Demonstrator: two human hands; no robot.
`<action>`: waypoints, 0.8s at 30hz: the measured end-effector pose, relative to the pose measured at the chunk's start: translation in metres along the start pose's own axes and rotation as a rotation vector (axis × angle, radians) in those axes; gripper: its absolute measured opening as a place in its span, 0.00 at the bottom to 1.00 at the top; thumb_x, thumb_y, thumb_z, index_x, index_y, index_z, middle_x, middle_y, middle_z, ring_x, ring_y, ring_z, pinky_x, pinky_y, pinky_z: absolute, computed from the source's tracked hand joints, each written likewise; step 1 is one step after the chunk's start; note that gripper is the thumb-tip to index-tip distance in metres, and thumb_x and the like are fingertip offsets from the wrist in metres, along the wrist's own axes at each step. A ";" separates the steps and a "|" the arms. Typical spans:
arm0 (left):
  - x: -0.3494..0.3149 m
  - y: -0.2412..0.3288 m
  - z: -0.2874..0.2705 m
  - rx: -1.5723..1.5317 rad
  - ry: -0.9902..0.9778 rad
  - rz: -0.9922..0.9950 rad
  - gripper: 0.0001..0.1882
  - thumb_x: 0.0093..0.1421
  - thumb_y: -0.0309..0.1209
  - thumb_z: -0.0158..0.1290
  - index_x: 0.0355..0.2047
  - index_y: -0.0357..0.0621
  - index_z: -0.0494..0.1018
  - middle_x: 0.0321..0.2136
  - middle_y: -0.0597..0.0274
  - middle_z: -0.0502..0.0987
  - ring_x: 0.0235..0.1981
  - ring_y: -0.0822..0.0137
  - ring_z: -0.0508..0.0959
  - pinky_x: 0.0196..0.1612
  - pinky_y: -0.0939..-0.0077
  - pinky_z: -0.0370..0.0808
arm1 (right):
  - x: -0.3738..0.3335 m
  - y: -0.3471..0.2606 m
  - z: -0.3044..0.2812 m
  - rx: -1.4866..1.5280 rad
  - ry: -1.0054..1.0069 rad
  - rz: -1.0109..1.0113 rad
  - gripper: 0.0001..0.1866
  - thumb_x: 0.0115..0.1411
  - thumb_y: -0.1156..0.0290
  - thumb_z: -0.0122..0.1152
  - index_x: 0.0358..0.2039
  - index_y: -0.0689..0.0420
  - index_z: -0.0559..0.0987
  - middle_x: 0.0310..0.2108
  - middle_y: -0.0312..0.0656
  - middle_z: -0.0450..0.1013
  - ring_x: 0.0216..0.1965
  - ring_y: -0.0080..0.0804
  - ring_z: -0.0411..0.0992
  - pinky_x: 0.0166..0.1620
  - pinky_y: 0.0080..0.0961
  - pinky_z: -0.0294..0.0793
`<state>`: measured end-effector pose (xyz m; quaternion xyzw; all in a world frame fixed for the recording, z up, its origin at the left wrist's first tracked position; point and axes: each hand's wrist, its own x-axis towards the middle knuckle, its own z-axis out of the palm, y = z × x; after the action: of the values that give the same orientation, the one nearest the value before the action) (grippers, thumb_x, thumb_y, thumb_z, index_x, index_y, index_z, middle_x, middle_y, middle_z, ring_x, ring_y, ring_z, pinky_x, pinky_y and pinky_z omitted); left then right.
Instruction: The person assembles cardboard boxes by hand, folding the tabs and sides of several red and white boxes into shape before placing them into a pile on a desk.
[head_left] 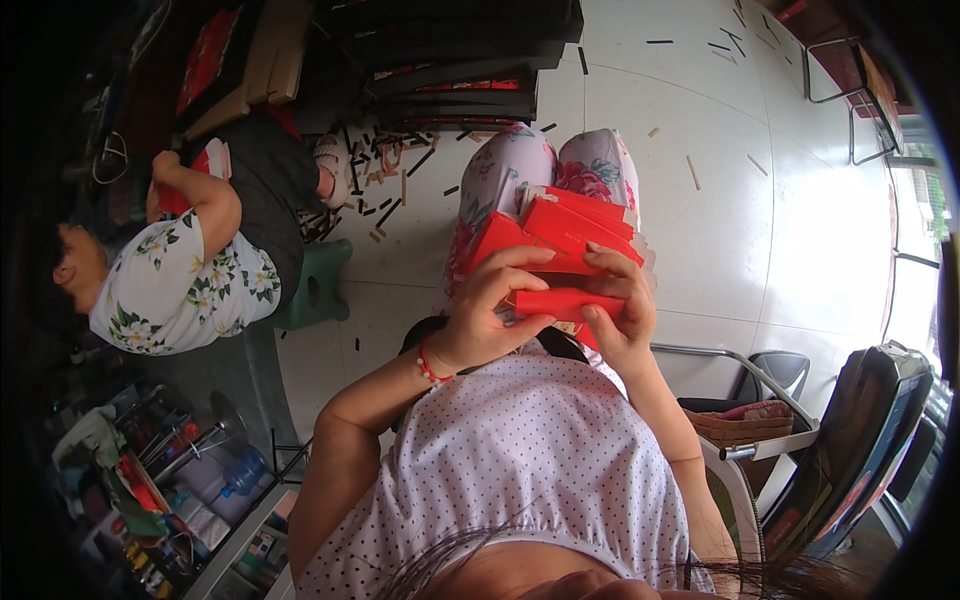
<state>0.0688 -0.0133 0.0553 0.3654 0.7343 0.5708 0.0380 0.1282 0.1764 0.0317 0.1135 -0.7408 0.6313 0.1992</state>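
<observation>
Over my lap, both hands are closed on a red folded paper piece [566, 302]. My left hand [492, 302], with a red bead bracelet at its wrist, grips the left end between thumb and fingers. On the other end, my right hand [625, 312] has its thumb on the near side and its fingers curled over the far side. A dark gap shows between the piece's near and far parts. Just beyond, a loose pile of flat red paper pieces [575, 232] rests on my flowered trousers, partly hidden by my fingers.
At left, another person [190, 270] sits on a green stool [318, 290] with a red-and-white thing in hand. Black and tan strips [385, 160] litter the floor. Stacked black panels [450, 95] stand ahead. A metal-framed chair holds a woven basket [740, 425] at right.
</observation>
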 end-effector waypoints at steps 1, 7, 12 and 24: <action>0.001 0.000 0.001 -0.032 0.004 -0.007 0.19 0.46 0.26 0.63 0.38 0.41 0.70 0.47 0.52 0.71 0.47 0.56 0.73 0.48 0.68 0.70 | 0.001 -0.001 0.000 0.004 -0.005 0.000 0.10 0.51 0.74 0.62 0.32 0.64 0.72 0.46 0.53 0.68 0.52 0.50 0.66 0.55 0.41 0.64; 0.005 -0.001 0.006 -0.162 0.015 -0.045 0.09 0.49 0.23 0.60 0.31 0.39 0.73 0.42 0.54 0.75 0.46 0.57 0.74 0.47 0.67 0.71 | 0.002 -0.005 0.002 0.021 -0.029 0.019 0.09 0.52 0.72 0.63 0.28 0.63 0.73 0.43 0.51 0.69 0.51 0.49 0.66 0.56 0.42 0.63; 0.003 -0.007 0.006 -0.106 0.037 0.016 0.07 0.48 0.22 0.60 0.28 0.40 0.75 0.38 0.56 0.77 0.45 0.57 0.75 0.47 0.66 0.71 | 0.001 -0.004 0.002 0.009 -0.031 0.037 0.08 0.52 0.72 0.62 0.26 0.63 0.74 0.41 0.49 0.70 0.51 0.49 0.66 0.56 0.41 0.63; -0.012 -0.015 0.004 -0.288 0.073 -0.120 0.21 0.52 0.25 0.58 0.46 0.38 0.65 0.50 0.50 0.67 0.52 0.61 0.69 0.55 0.68 0.65 | 0.002 -0.001 0.005 0.014 -0.023 0.004 0.05 0.53 0.79 0.57 0.31 0.61 0.73 0.41 0.50 0.70 0.52 0.49 0.65 0.55 0.43 0.63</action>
<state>0.0717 -0.0183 0.0368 0.2906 0.6662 0.6799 0.0972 0.1257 0.1711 0.0326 0.1207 -0.7390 0.6354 0.1888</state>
